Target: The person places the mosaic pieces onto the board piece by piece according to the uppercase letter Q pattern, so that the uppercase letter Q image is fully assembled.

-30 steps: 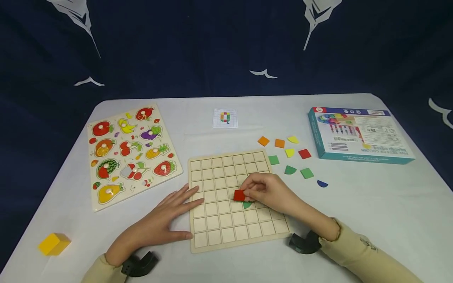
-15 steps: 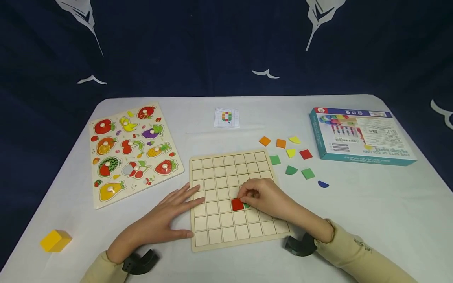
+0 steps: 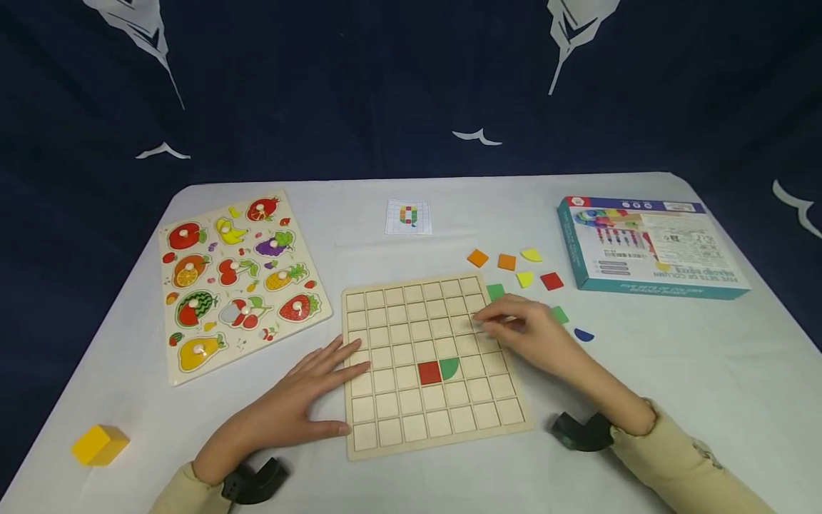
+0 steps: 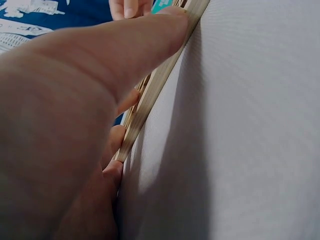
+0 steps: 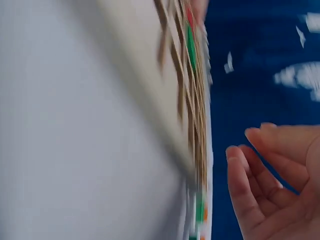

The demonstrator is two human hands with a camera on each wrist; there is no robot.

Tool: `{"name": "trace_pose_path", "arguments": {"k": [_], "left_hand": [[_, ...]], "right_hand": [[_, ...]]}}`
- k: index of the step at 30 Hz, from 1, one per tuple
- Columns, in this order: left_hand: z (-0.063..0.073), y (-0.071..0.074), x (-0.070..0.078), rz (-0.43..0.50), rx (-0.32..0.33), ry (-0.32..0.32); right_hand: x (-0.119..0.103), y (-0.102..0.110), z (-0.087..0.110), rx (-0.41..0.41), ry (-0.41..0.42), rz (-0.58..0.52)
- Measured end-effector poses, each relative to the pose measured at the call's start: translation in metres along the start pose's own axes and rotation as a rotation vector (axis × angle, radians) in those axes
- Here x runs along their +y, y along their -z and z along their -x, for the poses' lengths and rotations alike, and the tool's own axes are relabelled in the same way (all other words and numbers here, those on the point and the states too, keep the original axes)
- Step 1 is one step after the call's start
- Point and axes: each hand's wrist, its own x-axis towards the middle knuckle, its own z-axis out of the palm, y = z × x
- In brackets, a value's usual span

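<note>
My left hand rests with spread, straight fingers on the left edge of a wooden grid board. In the left wrist view its thumb touches the board's side. A red square tile lies in one cell, beside a green quarter-circle tile in the neighbouring cell. Above the board's right part hovers my right hand, fingers loosely bent. The right wrist view shows a gap between its thumb and fingertips, with nothing held.
Loose tiles lie right of the board, among them an orange square, a yellow quarter-circle and a blue half-circle. A pattern card sits behind. Around are a fruit puzzle, a box and a yellow block.
My right hand put the red square down in the cell beside the green quarter-circle, let go, and moved right and away from me. My left hand stayed on the board edge.
</note>
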Motion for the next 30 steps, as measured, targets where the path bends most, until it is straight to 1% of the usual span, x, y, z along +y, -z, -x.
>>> {"name": "trace_pose_path", "arguments": {"k": [2, 4, 6, 8, 15, 20, 24, 30], "left_hand": [[0.0, 0.0, 0.0, 0.0, -0.002, -0.001], [0.001, 0.001, -0.001, 0.001, -0.003, -0.003], [0.002, 0.001, -0.001, 0.004, -0.004, -0.005], [0.002, 0.001, -0.001, 0.008, -0.002, -0.008], [0.002, 0.0, -0.002, 0.011, -0.002, -0.005], [0.001, 0.0, -0.001, 0.009, -0.007, -0.001], [0.001, 0.0, -0.002, 0.007, -0.008, -0.001], [0.0, 0.001, -0.002, 0.003, -0.015, 0.002]], "right_hand": [[0.009, 0.014, 0.005, 0.064, -0.068, 0.002], [0.016, 0.025, 0.009, 0.111, -0.127, 0.03], [0.022, 0.032, 0.011, 0.139, -0.163, 0.077], [0.026, 0.036, 0.011, 0.144, -0.178, 0.126], [0.036, 0.035, 0.003, 0.094, -0.166, 0.261], [0.037, 0.031, -0.001, 0.097, -0.146, 0.326], [0.036, 0.031, -0.001, 0.1, -0.149, 0.327], [0.032, 0.034, -0.002, 0.099, -0.15, 0.296]]}}
